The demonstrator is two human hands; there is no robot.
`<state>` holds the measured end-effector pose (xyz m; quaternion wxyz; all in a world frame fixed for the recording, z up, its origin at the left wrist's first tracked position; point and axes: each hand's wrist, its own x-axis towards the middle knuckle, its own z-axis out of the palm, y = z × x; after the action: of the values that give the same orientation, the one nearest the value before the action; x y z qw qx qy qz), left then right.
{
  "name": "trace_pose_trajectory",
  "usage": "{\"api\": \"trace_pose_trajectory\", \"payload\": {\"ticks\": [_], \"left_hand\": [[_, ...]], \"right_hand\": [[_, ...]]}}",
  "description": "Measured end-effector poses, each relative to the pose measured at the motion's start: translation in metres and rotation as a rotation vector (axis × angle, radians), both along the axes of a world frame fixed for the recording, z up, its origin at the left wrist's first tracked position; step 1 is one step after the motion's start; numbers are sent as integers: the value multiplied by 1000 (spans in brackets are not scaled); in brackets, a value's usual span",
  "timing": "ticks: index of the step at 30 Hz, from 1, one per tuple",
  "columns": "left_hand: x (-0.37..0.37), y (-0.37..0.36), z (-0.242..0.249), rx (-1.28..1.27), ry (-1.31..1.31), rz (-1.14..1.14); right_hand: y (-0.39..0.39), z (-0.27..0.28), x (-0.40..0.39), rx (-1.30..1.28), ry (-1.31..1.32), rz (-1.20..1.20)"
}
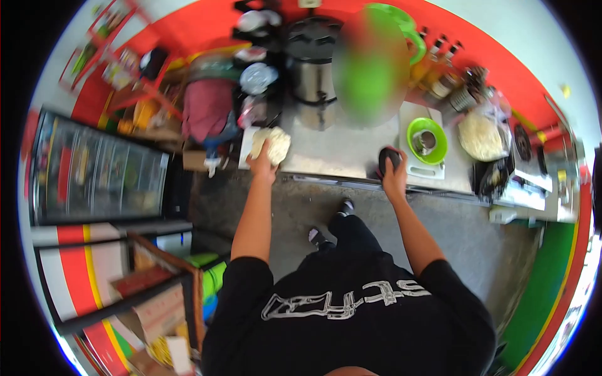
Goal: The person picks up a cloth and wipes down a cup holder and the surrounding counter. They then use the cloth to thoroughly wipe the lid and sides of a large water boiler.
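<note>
One pale lump (pixel 279 145) is at the table's (pixel 320 158) front-left corner, grasped by the left grip (pixel 263 167). The right grip (pixel 394 178) is closed round one dark rounded object (pixel 388 158) at the front edge, just beside one white board (pixel 434 170) bearing one green bowl (pixel 441 145).

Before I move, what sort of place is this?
Probably a small commercial kitchen or food stall. A large lidded steel pot stands on a metal-topped counter, bottles line its back, and what looks like a glass-fronted fridge is on the left.
</note>
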<state>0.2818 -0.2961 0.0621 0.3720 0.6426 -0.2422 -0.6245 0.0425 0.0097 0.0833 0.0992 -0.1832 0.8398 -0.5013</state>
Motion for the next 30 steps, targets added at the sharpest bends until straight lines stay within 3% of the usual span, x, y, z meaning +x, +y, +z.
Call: {"api": "trace_pose_trajectory", "payload": {"ticks": [2, 6, 7, 8, 10, 12, 14, 18, 20, 24, 26, 28, 30], "left_hand": [[9, -25, -33, 46, 297, -243], [23, -36, -31, 91, 132, -356], [22, -30, -22, 95, 125, -354], [23, -26, -12, 89, 78, -363], [27, -20, -8, 76, -13, -369], [31, -9, 6, 123, 0, -441], [34, 1, 0, 157, 98, -476], [38, 25, 8, 147, 262, -527], [37, 30, 8, 144, 248, -530], [14, 25, 21, 118, 233, -582], [0, 23, 22, 94, 251, -632], [-21, 21, 19, 68, 269, -679], [-45, 22, 15, -29, 231, -722]], "right_hand": [[-37, -48, -37, -62, 250, -91], [-116, -46, -64, 41, 183, -142], [-133, -60, -73, 197, 223, -125], [-150, -76, -74, 194, 211, -123], [-182, -94, -60, 405, 386, -29], [-194, -77, -36, 414, 245, 244], [-191, -83, -12, 356, 419, 530], [-163, -57, -4, 255, 461, 832], [-140, -47, -25, 139, 1, 1157], [-99, -42, -88, 122, 209, 468], [-99, -40, -109, 242, 270, 72], [-97, -56, -113, 325, 233, 57], [-97, -67, -97, 383, 414, 250]]}}
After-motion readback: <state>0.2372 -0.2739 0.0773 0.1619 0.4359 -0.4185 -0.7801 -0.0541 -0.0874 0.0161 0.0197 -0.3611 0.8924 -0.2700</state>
